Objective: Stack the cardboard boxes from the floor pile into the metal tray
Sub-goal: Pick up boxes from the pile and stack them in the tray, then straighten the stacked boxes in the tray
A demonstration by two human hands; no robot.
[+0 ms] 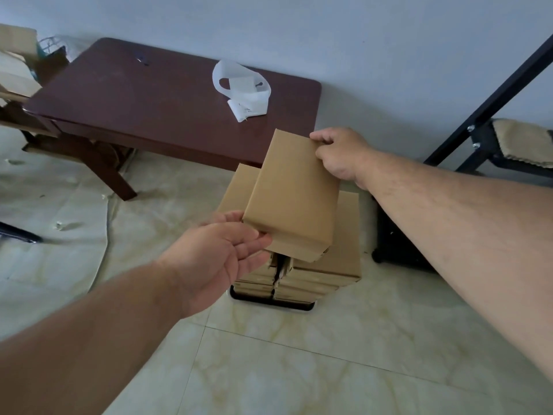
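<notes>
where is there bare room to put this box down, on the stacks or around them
Both stacks in the tray have bare tops, under the box held by the left hand and right hand. Bare floor lies open in front of the tray. The table is bare left of the white strip. The gap right of the stacks, beside the black stand, is tight.

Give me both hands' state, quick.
Left hand: open, straight fingers supporting the cardboard box at its near corner.
Right hand: gripping the box's far edge.
</notes>
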